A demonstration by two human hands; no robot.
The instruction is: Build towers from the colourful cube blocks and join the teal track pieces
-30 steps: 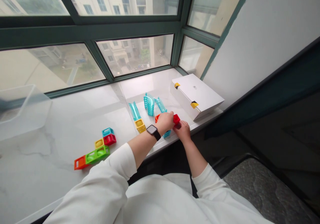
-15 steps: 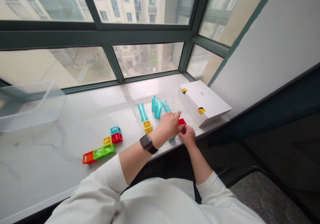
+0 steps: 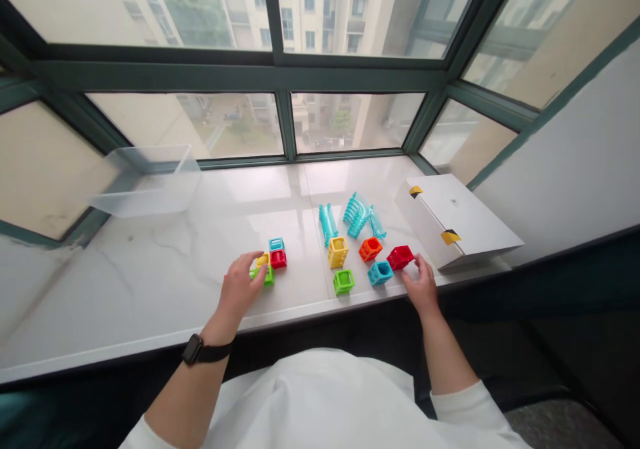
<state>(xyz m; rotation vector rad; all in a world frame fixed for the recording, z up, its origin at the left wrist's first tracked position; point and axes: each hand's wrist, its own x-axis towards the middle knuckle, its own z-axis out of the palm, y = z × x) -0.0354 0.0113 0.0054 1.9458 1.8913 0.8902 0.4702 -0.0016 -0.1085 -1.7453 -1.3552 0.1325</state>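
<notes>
My left hand (image 3: 241, 287) reaches over the group of toy blocks at the left, thumb and fingers apart around the yellow block (image 3: 263, 260). Under it, a green block (image 3: 269, 277) is partly covered; a red block (image 3: 279, 258) and a blue block (image 3: 276, 243) stand beside the yellow one. My right hand (image 3: 423, 283) has its thumb and fingers at a tilted red cube block (image 3: 400, 257). Close by stand a blue cube block (image 3: 380, 273), an orange cube block (image 3: 371, 249), a green cube block (image 3: 344, 281) and a yellow cube block (image 3: 338, 252).
Clear blue track pieces, one straight (image 3: 328, 223) and one curved (image 3: 356, 215), lie behind the blocks. A white box (image 3: 465, 215) stands at the right by the wall. A clear plastic bin (image 3: 150, 199) sits at the back left. The sill's front edge (image 3: 300, 312) runs before me.
My left hand has left the right-hand blocks and moved left to the other block group. My right hand stays by the red block. The view has turned left.
</notes>
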